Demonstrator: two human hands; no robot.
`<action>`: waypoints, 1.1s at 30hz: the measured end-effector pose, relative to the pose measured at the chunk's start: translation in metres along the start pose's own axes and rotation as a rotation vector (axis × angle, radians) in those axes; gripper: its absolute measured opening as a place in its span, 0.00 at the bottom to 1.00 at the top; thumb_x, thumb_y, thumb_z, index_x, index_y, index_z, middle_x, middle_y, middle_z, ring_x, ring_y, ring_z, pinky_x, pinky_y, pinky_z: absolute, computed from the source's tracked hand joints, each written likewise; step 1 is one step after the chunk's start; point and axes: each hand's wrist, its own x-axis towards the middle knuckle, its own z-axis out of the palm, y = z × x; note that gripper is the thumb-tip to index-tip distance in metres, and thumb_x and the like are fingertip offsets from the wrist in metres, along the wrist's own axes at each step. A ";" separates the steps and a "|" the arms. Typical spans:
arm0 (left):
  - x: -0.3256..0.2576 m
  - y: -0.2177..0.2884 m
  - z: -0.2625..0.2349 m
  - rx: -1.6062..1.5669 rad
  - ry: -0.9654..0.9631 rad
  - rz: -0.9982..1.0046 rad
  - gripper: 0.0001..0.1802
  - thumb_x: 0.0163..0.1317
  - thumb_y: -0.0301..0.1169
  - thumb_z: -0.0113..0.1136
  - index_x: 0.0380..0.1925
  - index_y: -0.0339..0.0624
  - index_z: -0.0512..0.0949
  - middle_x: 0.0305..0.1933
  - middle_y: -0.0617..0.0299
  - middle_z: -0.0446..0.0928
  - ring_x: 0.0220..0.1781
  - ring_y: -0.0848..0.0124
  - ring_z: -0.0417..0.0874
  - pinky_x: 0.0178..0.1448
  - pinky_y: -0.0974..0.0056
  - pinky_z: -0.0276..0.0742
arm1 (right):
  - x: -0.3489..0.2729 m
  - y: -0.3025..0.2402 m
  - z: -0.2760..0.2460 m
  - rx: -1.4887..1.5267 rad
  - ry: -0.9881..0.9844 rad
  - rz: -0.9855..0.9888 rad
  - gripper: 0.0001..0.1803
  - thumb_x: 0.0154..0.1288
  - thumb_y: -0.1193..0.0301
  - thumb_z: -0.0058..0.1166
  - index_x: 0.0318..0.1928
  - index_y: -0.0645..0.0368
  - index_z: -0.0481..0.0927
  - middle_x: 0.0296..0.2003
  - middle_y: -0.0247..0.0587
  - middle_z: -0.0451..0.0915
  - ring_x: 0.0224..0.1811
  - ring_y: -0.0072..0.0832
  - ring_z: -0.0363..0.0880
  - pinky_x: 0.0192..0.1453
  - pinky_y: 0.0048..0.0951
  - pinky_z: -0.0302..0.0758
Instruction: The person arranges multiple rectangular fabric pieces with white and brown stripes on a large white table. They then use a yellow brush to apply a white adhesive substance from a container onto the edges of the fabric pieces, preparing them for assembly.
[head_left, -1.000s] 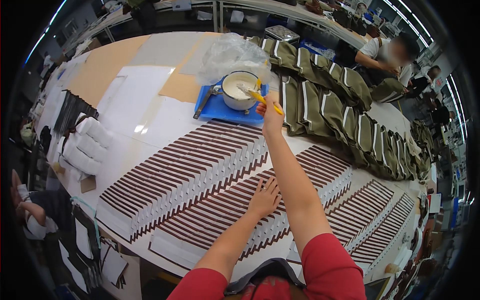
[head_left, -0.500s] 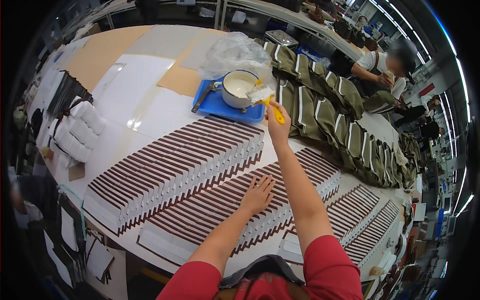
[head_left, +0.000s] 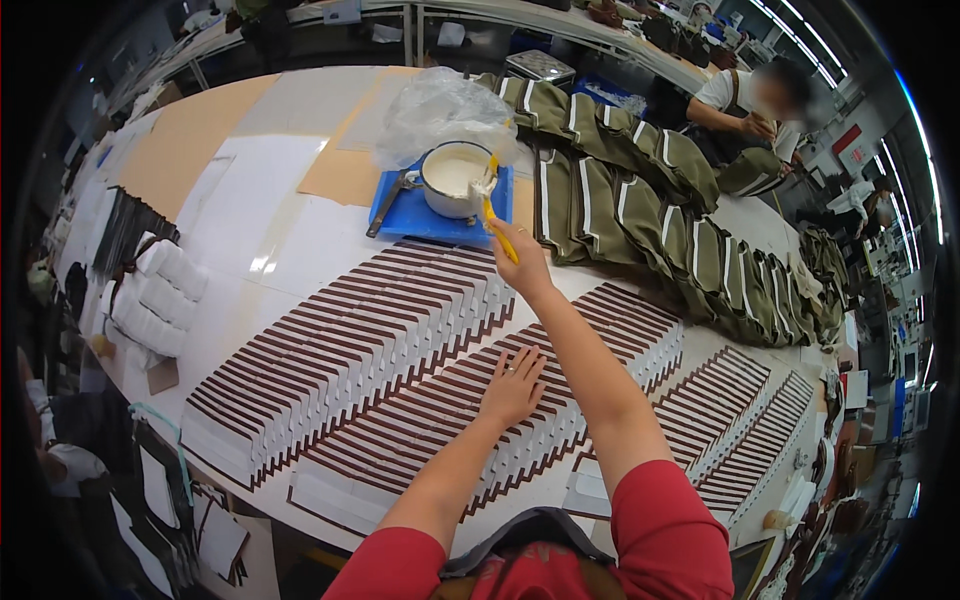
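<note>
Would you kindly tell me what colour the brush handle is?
The brush handle is yellow, seen best in the head view.

Well behind the grip of the right hand (head_left: 522,264), I see short red sleeves (head_left: 668,515), a red top (head_left: 540,572) and a dark curved piece (head_left: 540,522); nearer, the left hand (head_left: 513,392) wears a ring (head_left: 510,370).

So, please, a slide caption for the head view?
Right hand holds a yellow brush at a white pot; left hand rests on brown-edged pieces.

On the worktop (head_left: 240,310) before you, panels (head_left: 420,420) lie in rows, your left hand (head_left: 513,388) on one. Behind them, the tray (head_left: 395,222) carries the pot (head_left: 448,195), with the bag (head_left: 435,110) behind and cloth (head_left: 625,205) to the right.
</note>
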 end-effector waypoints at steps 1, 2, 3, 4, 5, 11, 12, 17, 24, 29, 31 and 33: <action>0.001 0.001 0.000 -0.006 -0.002 0.000 0.25 0.61 0.40 0.43 0.57 0.43 0.62 0.65 0.58 0.56 0.68 0.66 0.52 0.70 0.52 0.41 | -0.005 0.003 0.000 0.016 -0.008 0.008 0.15 0.56 0.75 0.50 0.46 0.58 0.73 0.31 0.49 0.74 0.33 0.44 0.73 0.38 0.35 0.71; 0.001 0.000 -0.001 -0.010 -0.003 -0.002 0.25 0.61 0.40 0.43 0.57 0.43 0.62 0.65 0.58 0.56 0.68 0.66 0.52 0.70 0.52 0.41 | -0.009 0.003 0.001 0.003 -0.018 0.035 0.15 0.56 0.75 0.50 0.47 0.56 0.73 0.31 0.49 0.74 0.33 0.44 0.73 0.38 0.34 0.71; 0.001 0.000 -0.001 -0.014 -0.004 -0.004 0.25 0.61 0.40 0.43 0.57 0.43 0.62 0.65 0.58 0.56 0.68 0.66 0.52 0.70 0.52 0.41 | -0.012 0.003 -0.001 0.000 -0.036 0.066 0.15 0.56 0.75 0.50 0.47 0.56 0.73 0.31 0.49 0.74 0.33 0.44 0.73 0.38 0.34 0.71; 0.001 0.000 0.001 0.011 -0.002 0.002 0.26 0.60 0.40 0.44 0.58 0.44 0.61 0.65 0.59 0.56 0.68 0.65 0.52 0.70 0.52 0.40 | -0.015 0.004 -0.003 -0.003 -0.053 0.096 0.15 0.57 0.75 0.50 0.46 0.55 0.74 0.30 0.49 0.74 0.34 0.44 0.74 0.38 0.34 0.71; 0.000 0.001 0.001 0.010 0.009 0.011 0.26 0.60 0.39 0.45 0.58 0.43 0.61 0.65 0.58 0.56 0.68 0.64 0.53 0.70 0.52 0.41 | -0.016 0.005 -0.006 -0.005 -0.070 0.129 0.15 0.57 0.75 0.50 0.46 0.55 0.74 0.30 0.48 0.74 0.34 0.44 0.74 0.38 0.33 0.71; 0.001 0.000 0.001 0.015 0.092 0.050 0.25 0.58 0.37 0.48 0.55 0.42 0.64 0.62 0.57 0.60 0.65 0.63 0.57 0.68 0.51 0.45 | 0.016 -0.003 -0.021 0.455 0.064 0.331 0.11 0.57 0.71 0.55 0.41 0.58 0.77 0.28 0.38 0.75 0.27 0.23 0.72 0.34 0.21 0.69; 0.002 0.001 0.000 0.003 0.103 0.055 0.24 0.58 0.37 0.49 0.54 0.41 0.65 0.62 0.57 0.61 0.65 0.62 0.58 0.68 0.51 0.46 | 0.026 -0.006 -0.024 0.604 0.054 0.399 0.10 0.57 0.71 0.55 0.41 0.58 0.77 0.29 0.35 0.75 0.28 0.20 0.71 0.35 0.19 0.69; 0.002 0.004 0.000 0.004 0.064 0.051 0.24 0.57 0.37 0.49 0.53 0.40 0.66 0.61 0.57 0.62 0.65 0.63 0.57 0.68 0.50 0.44 | 0.039 0.005 -0.001 0.827 0.132 0.612 0.10 0.60 0.66 0.54 0.37 0.59 0.78 0.26 0.29 0.74 0.28 0.15 0.70 0.34 0.15 0.67; 0.001 0.000 0.003 0.097 -0.022 0.017 0.24 0.56 0.36 0.49 0.53 0.41 0.66 0.60 0.59 0.62 0.66 0.65 0.56 0.68 0.50 0.45 | -0.005 0.014 0.036 0.830 0.356 0.553 0.10 0.58 0.67 0.54 0.30 0.63 0.78 0.27 0.33 0.72 0.26 0.19 0.70 0.31 0.19 0.66; 0.002 0.007 -0.002 0.024 0.053 0.034 0.23 0.55 0.35 0.50 0.52 0.42 0.66 0.59 0.58 0.62 0.64 0.64 0.58 0.68 0.52 0.46 | -0.018 0.032 0.020 0.530 0.295 0.451 0.09 0.56 0.70 0.54 0.34 0.64 0.78 0.33 0.42 0.77 0.33 0.28 0.75 0.39 0.24 0.70; 0.003 0.006 -0.002 -0.013 0.128 0.057 0.22 0.54 0.33 0.52 0.50 0.41 0.66 0.56 0.58 0.65 0.62 0.63 0.61 0.67 0.53 0.48 | -0.020 0.035 0.007 0.486 0.285 0.450 0.10 0.55 0.71 0.54 0.36 0.63 0.77 0.36 0.44 0.78 0.36 0.29 0.76 0.42 0.25 0.70; 0.003 0.005 0.000 -0.046 0.184 0.085 0.21 0.53 0.31 0.53 0.48 0.40 0.67 0.51 0.57 0.68 0.58 0.61 0.65 0.65 0.54 0.51 | -0.017 0.034 -0.006 0.469 0.309 0.442 0.11 0.55 0.71 0.54 0.39 0.63 0.77 0.37 0.45 0.78 0.39 0.29 0.77 0.44 0.26 0.71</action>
